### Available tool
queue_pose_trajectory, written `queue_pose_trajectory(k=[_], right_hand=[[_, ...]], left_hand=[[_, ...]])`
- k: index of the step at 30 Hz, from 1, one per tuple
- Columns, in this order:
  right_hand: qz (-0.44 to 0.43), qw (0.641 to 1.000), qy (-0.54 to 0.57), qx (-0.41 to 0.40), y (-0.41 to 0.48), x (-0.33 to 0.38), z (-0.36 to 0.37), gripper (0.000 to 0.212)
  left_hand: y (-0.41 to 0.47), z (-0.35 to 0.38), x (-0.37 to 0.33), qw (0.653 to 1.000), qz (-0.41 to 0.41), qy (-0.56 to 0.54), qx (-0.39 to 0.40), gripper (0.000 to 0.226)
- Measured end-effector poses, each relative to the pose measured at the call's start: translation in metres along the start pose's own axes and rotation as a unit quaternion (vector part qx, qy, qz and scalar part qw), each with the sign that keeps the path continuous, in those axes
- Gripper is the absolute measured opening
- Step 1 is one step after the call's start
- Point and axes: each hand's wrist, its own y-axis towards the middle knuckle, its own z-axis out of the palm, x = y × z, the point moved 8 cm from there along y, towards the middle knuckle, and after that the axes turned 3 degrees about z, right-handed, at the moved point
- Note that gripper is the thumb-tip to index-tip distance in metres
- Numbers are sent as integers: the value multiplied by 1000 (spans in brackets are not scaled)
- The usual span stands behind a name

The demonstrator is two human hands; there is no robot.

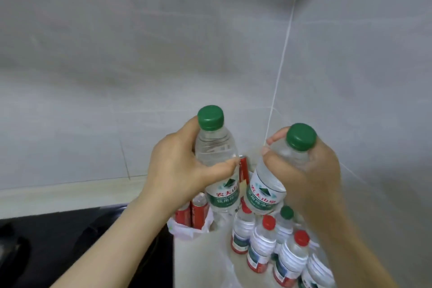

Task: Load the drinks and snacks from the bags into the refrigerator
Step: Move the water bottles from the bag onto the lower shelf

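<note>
My left hand point(180, 168) grips a clear water bottle point(216, 147) with a green cap and green label, held upright at centre frame. My right hand point(311, 170) grips a second green-capped water bottle point(268, 189), tilted slightly left. Both bottles are lifted above a white plastic bag point(187, 231) holding red cans point(198, 213). To the right, several water bottles with red caps point(264, 243) and one with a green cap point(286, 215) stand together below my right hand. The refrigerator is not in view.
Grey tiled walls meet in a corner point(278, 77) behind the bottles. A pale ledge point(70, 196) runs along the left wall. A dark surface point(70, 248) lies at lower left beneath my left forearm.
</note>
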Motion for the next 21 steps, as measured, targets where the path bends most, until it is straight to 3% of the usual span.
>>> queue_pose_trajectory(k=[9, 13, 21], right_hand=[[-147, 981, 115, 50, 45, 89, 7, 20], [-199, 954, 191, 119, 48, 109, 16, 22], [-225, 896, 293, 247, 20, 135, 62, 17]], left_hand=[[22, -75, -61, 986, 58, 115, -110, 51], [1, -97, -73, 972, 25, 167, -165, 49], [-60, -131, -98, 955, -47, 217, -197, 42]])
